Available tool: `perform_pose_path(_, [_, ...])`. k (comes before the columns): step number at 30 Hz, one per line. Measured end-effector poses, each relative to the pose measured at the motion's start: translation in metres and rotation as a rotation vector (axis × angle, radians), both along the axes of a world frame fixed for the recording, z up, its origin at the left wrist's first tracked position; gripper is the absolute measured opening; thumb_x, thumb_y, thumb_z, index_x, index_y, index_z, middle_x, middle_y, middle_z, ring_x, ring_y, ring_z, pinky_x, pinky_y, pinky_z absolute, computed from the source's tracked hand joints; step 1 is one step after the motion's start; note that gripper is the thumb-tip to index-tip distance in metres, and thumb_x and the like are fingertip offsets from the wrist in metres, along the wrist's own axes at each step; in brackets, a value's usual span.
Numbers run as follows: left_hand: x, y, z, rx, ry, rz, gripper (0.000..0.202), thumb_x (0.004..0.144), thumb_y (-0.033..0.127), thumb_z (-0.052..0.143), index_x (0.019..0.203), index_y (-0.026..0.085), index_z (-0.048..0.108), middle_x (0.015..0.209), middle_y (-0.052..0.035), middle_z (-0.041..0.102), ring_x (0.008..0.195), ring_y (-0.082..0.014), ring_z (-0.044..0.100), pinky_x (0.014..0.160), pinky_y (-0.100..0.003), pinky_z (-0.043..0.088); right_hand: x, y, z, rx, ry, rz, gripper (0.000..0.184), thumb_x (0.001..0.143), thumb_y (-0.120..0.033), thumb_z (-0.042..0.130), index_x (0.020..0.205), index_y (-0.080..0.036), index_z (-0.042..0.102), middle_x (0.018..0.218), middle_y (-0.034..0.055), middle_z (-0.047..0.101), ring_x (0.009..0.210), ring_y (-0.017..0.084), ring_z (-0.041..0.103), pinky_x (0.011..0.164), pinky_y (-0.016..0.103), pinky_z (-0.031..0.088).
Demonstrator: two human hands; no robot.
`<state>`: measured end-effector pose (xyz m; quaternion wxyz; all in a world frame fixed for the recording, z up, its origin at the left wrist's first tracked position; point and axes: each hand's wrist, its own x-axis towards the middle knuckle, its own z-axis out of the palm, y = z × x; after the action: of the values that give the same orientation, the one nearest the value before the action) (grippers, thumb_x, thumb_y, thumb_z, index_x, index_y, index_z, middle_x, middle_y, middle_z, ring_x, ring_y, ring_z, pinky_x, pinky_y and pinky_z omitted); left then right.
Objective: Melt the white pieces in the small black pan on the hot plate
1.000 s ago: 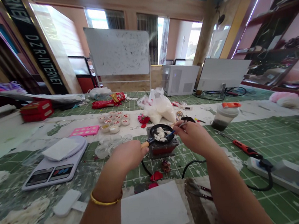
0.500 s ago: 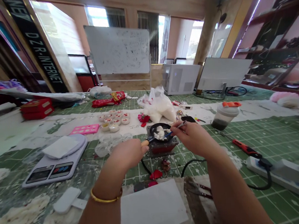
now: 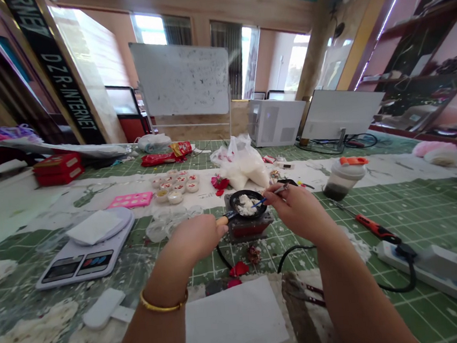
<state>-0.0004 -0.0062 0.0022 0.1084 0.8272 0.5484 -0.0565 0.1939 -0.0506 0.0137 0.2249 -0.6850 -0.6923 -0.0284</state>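
Note:
My left hand (image 3: 200, 236) is wrapped round the wooden handle of a small black frying pan (image 3: 237, 214). The pan rests on a small hot plate (image 3: 250, 228) with a dark top and reddish side. White lumps (image 3: 246, 204), like wax, lie in the pan. In my right hand (image 3: 290, 203) is a thin blue-tipped stick (image 3: 260, 202), pinched between the fingers; its end reaches in among the lumps, and its exact kind is hard to make out. Behind the hot plate sits a plastic bag of white material (image 3: 244, 169).
Left are a kitchen scale (image 3: 86, 247), a pink mould (image 3: 131, 201) and several small filled cups (image 3: 177, 185). Right stand a shaker bottle (image 3: 343, 177), a red-handled screwdriver (image 3: 375, 229) and a power strip (image 3: 444, 269). White paper (image 3: 233, 324) lies in front. A black cable crosses the mat.
The white lumps have been shifted about and look more crumbled. The stick's tip has moved slightly in the pan. Both hands keep their grips, and the view has tilted a little.

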Motion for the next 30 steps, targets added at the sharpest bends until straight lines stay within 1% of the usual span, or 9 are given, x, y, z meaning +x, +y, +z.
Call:
perform_pose_path(4, [0.0,0.0,0.001,-0.004,0.012,0.006,0.043,0.077,0.049,0.026,0.076,0.018,0.056,0.083,-0.0091,0.064,0.068,-0.0202,0.057,0.056,-0.027,0.038,0.0,0.001,-0.001,-0.02,-0.04,0.057,0.032,0.084,-0.033,0.032,0.079,-0.018,0.06,0.074,0.0043,0.063,0.075,0.016,0.055,0.065,0.024,0.031])
perform_pose_path(9, [0.0,0.0,-0.001,0.01,0.009,0.001,0.043,0.078,0.049,0.026,0.077,0.018,0.057,0.084,-0.0091,0.063,0.07,-0.0212,0.058,0.057,-0.028,0.039,0.003,0.007,-0.006,0.064,0.02,-0.017,0.032,0.084,-0.034,0.031,0.087,-0.021,0.06,0.08,0.0033,0.065,0.078,0.015,0.056,0.066,0.023,0.032])
perform_pose_path(14, [0.001,-0.001,0.001,-0.002,0.022,0.006,0.043,0.077,0.049,0.027,0.077,0.018,0.057,0.083,-0.0092,0.064,0.07,-0.0224,0.058,0.056,-0.029,0.039,0.003,0.008,-0.007,0.005,-0.025,0.011,0.03,0.083,-0.033,0.033,0.082,-0.02,0.06,0.075,0.0039,0.064,0.074,0.015,0.056,0.064,0.023,0.032])
perform_pose_path(19, [0.001,-0.002,0.001,0.009,0.013,-0.003,0.043,0.077,0.049,0.027,0.077,0.018,0.057,0.083,-0.0097,0.064,0.07,-0.0224,0.058,0.056,-0.029,0.039,0.0,0.008,-0.006,0.079,0.033,-0.017,0.031,0.084,-0.034,0.031,0.088,-0.021,0.059,0.08,0.0029,0.064,0.075,0.015,0.056,0.065,0.023,0.032])
perform_pose_path(24, [0.001,-0.002,0.001,-0.002,0.007,0.016,0.045,0.077,0.05,0.028,0.078,0.017,0.058,0.082,-0.0103,0.064,0.069,-0.0213,0.058,0.057,-0.028,0.038,-0.001,0.015,-0.009,-0.003,0.007,0.009,0.03,0.083,-0.032,0.033,0.083,-0.02,0.06,0.077,0.0034,0.064,0.074,0.015,0.056,0.064,0.023,0.031])
perform_pose_path(28, [0.001,-0.002,0.002,0.005,0.016,0.011,0.044,0.077,0.05,0.027,0.078,0.018,0.057,0.083,-0.0095,0.064,0.07,-0.0228,0.058,0.056,-0.029,0.038,0.001,0.02,-0.013,0.079,0.02,-0.038,0.032,0.084,-0.034,0.03,0.089,-0.021,0.059,0.08,0.0035,0.064,0.073,0.014,0.056,0.063,0.023,0.031])
perform_pose_path(30, [0.001,-0.002,0.002,0.001,0.005,0.009,0.044,0.077,0.05,0.027,0.077,0.018,0.057,0.082,-0.0097,0.064,0.068,-0.0222,0.058,0.056,-0.029,0.038,0.002,0.021,-0.014,0.064,-0.004,-0.033,0.032,0.084,-0.034,0.03,0.088,-0.021,0.059,0.075,0.0032,0.064,0.072,0.015,0.055,0.062,0.023,0.03])
